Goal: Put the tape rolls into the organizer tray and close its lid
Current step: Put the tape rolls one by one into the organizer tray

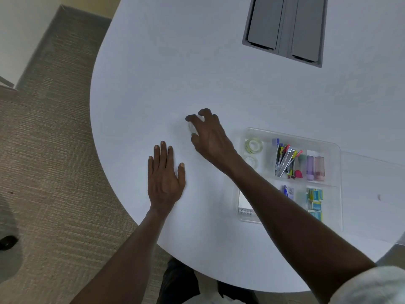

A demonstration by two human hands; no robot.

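A clear tape roll (192,127) lies on the white table (153,84), mostly covered by my right hand (209,134), whose fingers curl around it. My left hand (164,176) rests flat on the table, fingers spread, holding nothing. To the right stands the clear organizer tray (328,145). Two tape rolls lie in its left compartment: one (253,146) at the back, a fainter one (251,161) in front. The tray's clear lid (372,163) lies open to the right, flat on the table.
The tray also holds pens and clips (287,160), two pastel cylinders (315,167), staple boxes (315,202) and a small blue item (287,191). A grey cable hatch (285,29) is set in the table far back. Carpet floor (43,150) lies left of the table edge.
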